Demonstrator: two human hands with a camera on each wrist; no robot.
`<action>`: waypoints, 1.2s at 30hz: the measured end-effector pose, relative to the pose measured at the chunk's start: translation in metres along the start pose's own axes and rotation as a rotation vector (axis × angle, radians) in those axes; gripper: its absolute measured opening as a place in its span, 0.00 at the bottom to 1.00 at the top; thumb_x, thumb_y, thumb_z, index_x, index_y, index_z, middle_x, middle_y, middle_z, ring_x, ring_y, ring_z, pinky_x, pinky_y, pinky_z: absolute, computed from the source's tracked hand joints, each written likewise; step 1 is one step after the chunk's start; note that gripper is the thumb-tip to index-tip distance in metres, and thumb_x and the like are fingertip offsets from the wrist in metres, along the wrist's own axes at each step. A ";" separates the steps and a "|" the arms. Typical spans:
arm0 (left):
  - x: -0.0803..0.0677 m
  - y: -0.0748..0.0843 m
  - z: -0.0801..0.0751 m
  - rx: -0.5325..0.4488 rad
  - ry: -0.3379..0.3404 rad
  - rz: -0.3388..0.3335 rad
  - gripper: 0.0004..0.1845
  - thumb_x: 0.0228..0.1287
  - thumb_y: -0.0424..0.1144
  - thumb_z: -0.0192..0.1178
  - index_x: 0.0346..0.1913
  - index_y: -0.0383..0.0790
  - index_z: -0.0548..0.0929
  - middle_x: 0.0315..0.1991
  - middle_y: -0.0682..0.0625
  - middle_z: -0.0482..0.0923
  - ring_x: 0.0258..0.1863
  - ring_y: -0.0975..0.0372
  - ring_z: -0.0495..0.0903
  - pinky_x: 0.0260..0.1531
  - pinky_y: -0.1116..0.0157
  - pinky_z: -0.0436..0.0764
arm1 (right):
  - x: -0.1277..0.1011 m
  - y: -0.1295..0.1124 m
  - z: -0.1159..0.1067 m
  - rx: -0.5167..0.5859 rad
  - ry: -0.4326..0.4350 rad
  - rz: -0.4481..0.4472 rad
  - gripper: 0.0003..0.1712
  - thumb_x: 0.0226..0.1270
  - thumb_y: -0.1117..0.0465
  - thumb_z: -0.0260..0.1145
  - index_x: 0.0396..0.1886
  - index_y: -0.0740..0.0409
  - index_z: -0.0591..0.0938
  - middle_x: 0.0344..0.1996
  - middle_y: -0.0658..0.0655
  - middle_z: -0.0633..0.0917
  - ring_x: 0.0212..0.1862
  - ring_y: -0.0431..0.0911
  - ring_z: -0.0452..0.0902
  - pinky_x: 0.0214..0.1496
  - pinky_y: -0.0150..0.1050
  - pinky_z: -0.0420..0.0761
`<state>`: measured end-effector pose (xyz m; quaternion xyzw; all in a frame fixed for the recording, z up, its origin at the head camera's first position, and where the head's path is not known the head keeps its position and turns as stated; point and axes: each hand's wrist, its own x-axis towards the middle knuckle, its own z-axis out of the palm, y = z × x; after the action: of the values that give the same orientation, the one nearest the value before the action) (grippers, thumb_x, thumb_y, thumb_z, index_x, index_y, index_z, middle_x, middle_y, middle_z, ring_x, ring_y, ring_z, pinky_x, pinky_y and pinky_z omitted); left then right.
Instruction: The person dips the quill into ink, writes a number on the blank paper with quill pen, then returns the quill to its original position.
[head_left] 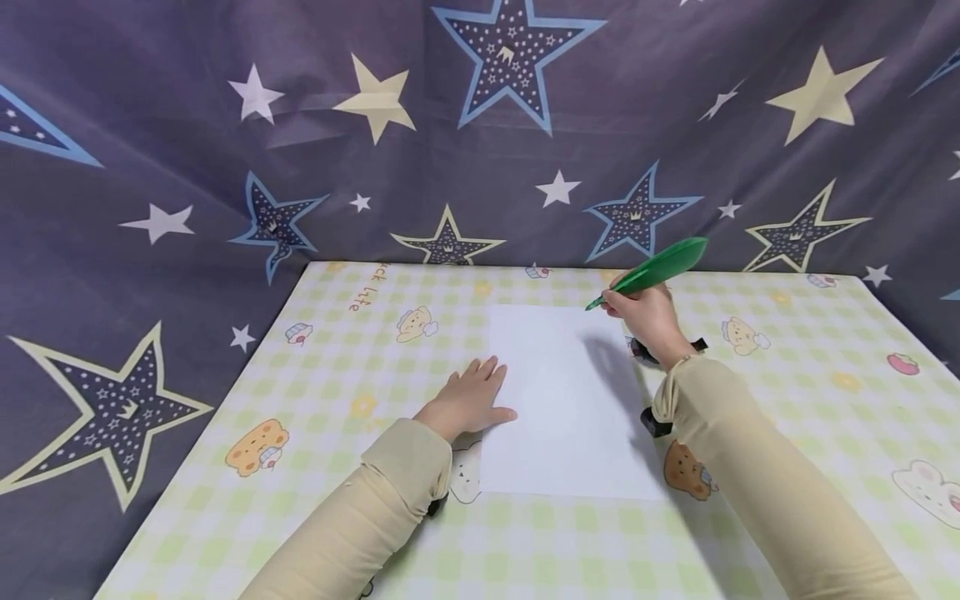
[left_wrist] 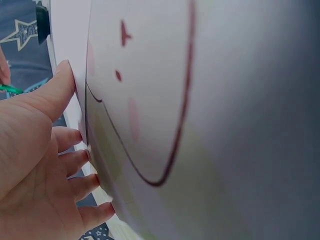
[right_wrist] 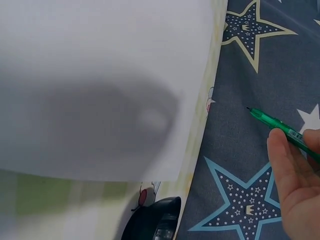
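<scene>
Near the far edge of the white sheet [head_left: 555, 400], the green feather pen [head_left: 666, 265] hung pinched in the right hand [head_left: 647, 315], its tip clear of the paper. The left hand [head_left: 471, 398], fingers extended and gripping nothing, rested at the sheet's left edge on the checked surface [head_left: 832, 450]; too light a press there could probably let a stroke drag the sheet askew.

I count one left hand [head_left: 468, 402] and one right hand [head_left: 651, 315], both mine; one green feather pen [head_left: 663, 265] in the right; one white sheet [head_left: 562, 408] at the left one's thumb side; two beige sleeves [head_left: 352, 521] behind them; one checked tablecloth [head_left: 322, 367] beneath; two plain cream stars [head_left: 377, 98] beyond
</scene>
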<state>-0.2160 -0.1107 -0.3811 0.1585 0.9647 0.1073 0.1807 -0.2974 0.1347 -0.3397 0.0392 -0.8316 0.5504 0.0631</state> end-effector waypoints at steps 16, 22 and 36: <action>-0.002 0.000 0.000 -0.012 -0.004 -0.001 0.40 0.65 0.55 0.52 0.72 0.39 0.51 0.72 0.44 0.42 0.70 0.50 0.40 0.64 0.49 0.46 | 0.005 0.004 0.011 -0.054 -0.044 -0.013 0.09 0.66 0.67 0.57 0.42 0.70 0.74 0.36 0.67 0.81 0.36 0.47 0.79 0.44 0.42 0.80; 0.000 0.000 0.000 0.000 -0.005 -0.008 0.40 0.65 0.56 0.52 0.72 0.39 0.51 0.72 0.45 0.42 0.70 0.51 0.39 0.65 0.49 0.45 | 0.006 0.004 0.013 -0.047 -0.048 0.009 0.10 0.66 0.67 0.57 0.43 0.70 0.73 0.38 0.67 0.80 0.43 0.57 0.78 0.45 0.43 0.79; 0.000 -0.001 0.001 0.021 0.006 -0.018 0.41 0.64 0.57 0.52 0.72 0.40 0.51 0.72 0.46 0.42 0.70 0.51 0.40 0.64 0.49 0.47 | 0.009 0.009 0.025 -0.067 -0.034 -0.009 0.08 0.65 0.67 0.58 0.41 0.69 0.75 0.35 0.67 0.81 0.41 0.58 0.79 0.40 0.36 0.80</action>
<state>-0.2161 -0.1111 -0.3824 0.1512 0.9678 0.0959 0.1770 -0.3089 0.1151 -0.3564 0.0502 -0.8504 0.5210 0.0526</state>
